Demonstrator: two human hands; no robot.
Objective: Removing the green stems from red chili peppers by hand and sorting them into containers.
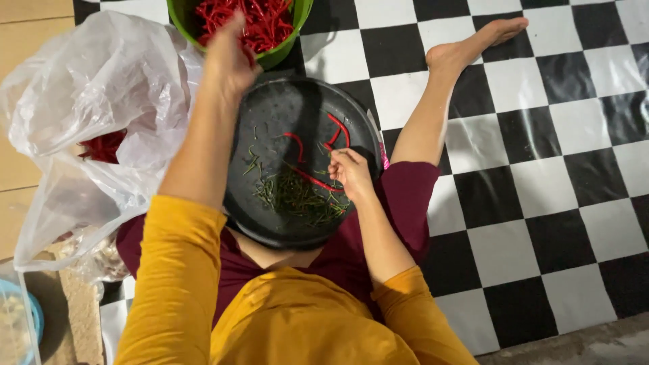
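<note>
A round black tray [270, 108] rests on my lap, holding a few red chillies [338, 128] and a pile of green stems [297, 196]. My right hand [350, 172] lies on the tray, fingers pinched on a red chilli [312, 179]. My left hand [230, 57] reaches out over the near rim of a green bowl [287, 49] filled with red chillies [260, 20]; its fingers are curled and blurred, so I cannot tell whether they hold anything.
A large clear plastic bag [88, 101] with red chillies [103, 145] inside lies to my left. My bare leg and foot [466, 51] stretch over the black-and-white checkered floor [541, 169]. A blue container [27, 318] shows at the lower left.
</note>
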